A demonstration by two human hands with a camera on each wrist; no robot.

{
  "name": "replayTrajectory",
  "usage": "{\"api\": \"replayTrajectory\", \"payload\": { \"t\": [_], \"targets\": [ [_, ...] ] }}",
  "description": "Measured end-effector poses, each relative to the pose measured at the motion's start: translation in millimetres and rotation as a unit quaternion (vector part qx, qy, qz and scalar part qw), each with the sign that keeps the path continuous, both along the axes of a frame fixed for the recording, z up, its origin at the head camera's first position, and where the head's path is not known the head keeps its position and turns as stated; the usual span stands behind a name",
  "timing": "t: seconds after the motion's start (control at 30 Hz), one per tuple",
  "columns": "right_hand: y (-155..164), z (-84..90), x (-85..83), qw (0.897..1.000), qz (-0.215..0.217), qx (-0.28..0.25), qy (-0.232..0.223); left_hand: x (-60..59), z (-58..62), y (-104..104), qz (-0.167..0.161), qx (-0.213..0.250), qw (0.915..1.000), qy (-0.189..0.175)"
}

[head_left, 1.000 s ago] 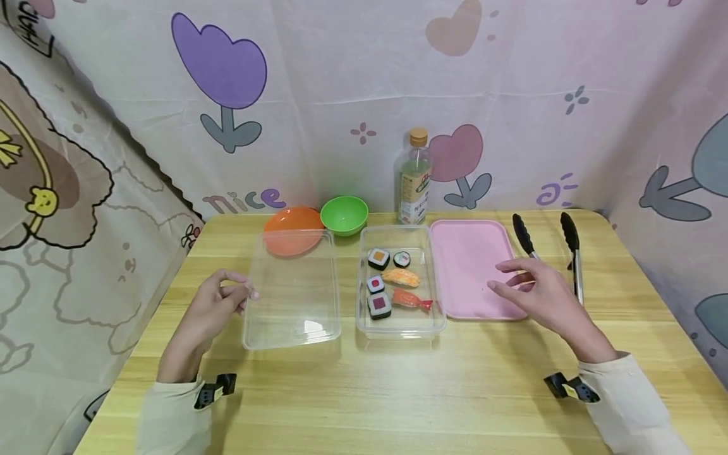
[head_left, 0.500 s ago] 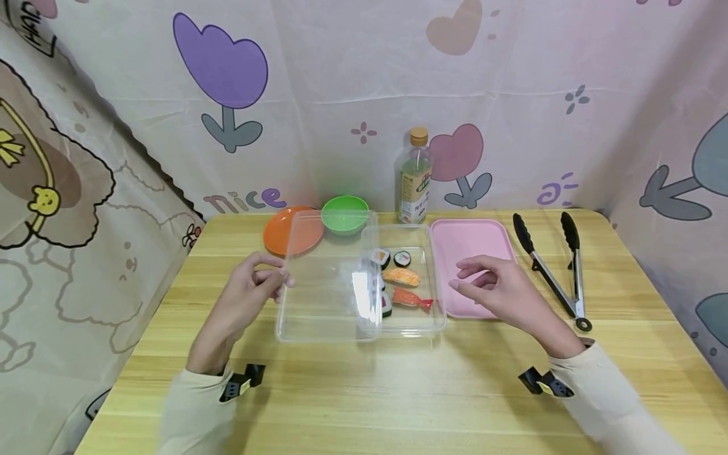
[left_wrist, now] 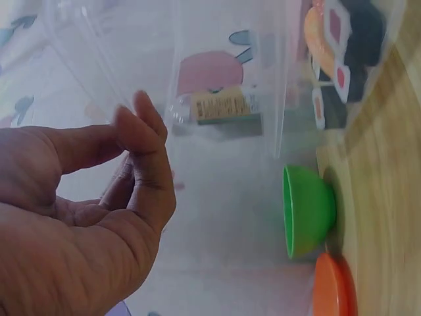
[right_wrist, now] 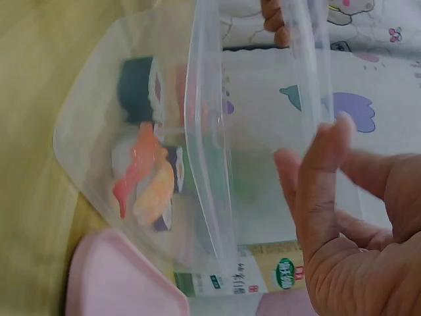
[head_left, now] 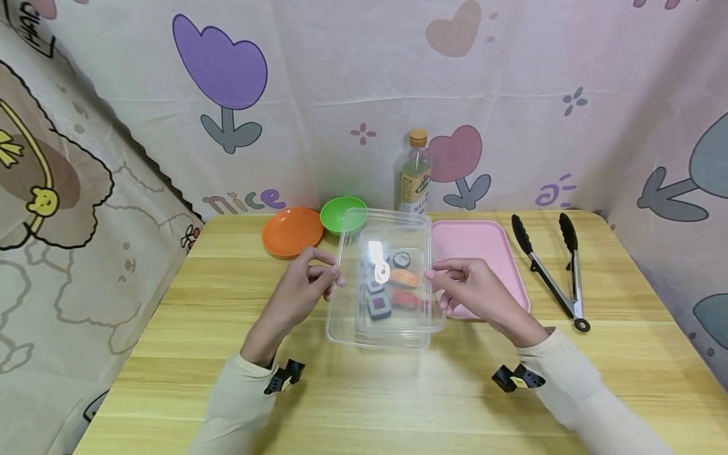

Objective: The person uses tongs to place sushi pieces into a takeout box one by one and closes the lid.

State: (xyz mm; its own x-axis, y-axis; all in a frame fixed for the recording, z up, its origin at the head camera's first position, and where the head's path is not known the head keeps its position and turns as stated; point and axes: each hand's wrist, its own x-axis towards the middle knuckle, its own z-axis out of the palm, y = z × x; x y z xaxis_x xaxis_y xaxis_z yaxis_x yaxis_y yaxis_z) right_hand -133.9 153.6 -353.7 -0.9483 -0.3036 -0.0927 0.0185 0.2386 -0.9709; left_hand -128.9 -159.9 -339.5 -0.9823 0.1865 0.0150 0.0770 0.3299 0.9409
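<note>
Held level above a clear plastic container is its transparent lid, shifted slightly left of the container. My left hand pinches the lid's left edge between thumb and fingers. On the opposite edge, my right hand pinches it the same way. Through the lid show several sushi pieces: dark-wrapped rolls, an orange-topped piece and a red shrimp piece. The right wrist view shows a gap between the lid and the container's rim.
A pink tray lies right of the container, with black-and-silver tongs beyond it. Behind stand a green bowl and a bottle with an orange cap. An orange plate sits at the back left.
My left hand has carried the lid rightward from beside the container to over it. My right hand has moved left from above the pink tray and taken hold of the lid's right edge.
</note>
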Motion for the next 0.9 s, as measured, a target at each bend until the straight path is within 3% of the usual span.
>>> {"api": "replayTrajectory", "payload": {
  "t": [0.17,0.3,0.43,0.57,0.77,0.9],
  "targets": [
    [-0.7,-1.1,-1.6,0.998,-0.031,-0.048,-0.008,3.2,-1.5,8.8,-0.001,-0.017,0.9990,0.040],
    [-1.4,0.2,-0.5,0.993,-0.072,-0.088,0.014,6.4,-1.0,13.6,0.000,-0.045,0.9910,0.126],
    [-2.9,3.5,1.4,0.986,-0.105,-0.122,0.047,8.6,1.7,19.2,0.017,-0.085,0.9685,0.233],
    [-3.6,6.5,3.9,0.979,-0.127,-0.134,0.086,10.7,4.9,24.5,0.042,-0.107,0.9443,0.308],
    [-4.9,8.9,8.5,0.960,-0.150,-0.175,0.157,11.4,7.1,30.5,0.083,-0.124,0.9150,0.375],
    [-6.9,9.0,9.9,0.947,-0.169,-0.200,0.188,11.2,4.5,34.3,0.110,-0.118,0.9050,0.394]
  ]
}}
